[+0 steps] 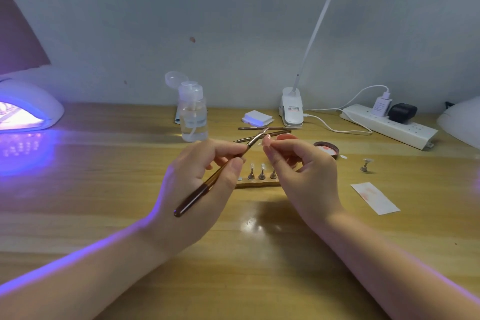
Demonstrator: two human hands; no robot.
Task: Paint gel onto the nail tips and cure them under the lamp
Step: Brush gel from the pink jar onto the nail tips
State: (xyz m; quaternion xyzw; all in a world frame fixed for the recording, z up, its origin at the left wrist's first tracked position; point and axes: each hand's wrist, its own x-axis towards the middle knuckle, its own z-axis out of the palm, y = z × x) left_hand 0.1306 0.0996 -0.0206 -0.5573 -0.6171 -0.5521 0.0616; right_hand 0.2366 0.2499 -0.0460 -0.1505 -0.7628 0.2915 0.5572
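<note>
Wooden tabletop [78, 202] nearest, curing lamp [28, 106] glowing far left, ready for curing. Left hand [197, 184] pinches gel brush [215, 176] pen-style; right hand [304, 174] pinches pink nail tip [266, 141] up to the bristles for control. Stand [259, 182] with spare tips sits just below, gel pot [326, 149] near right for reloading.

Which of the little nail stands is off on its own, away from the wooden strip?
The stand at far right, beside the stained paper slip. The other three sit in a row on the wooden strip between the hands.
</note>
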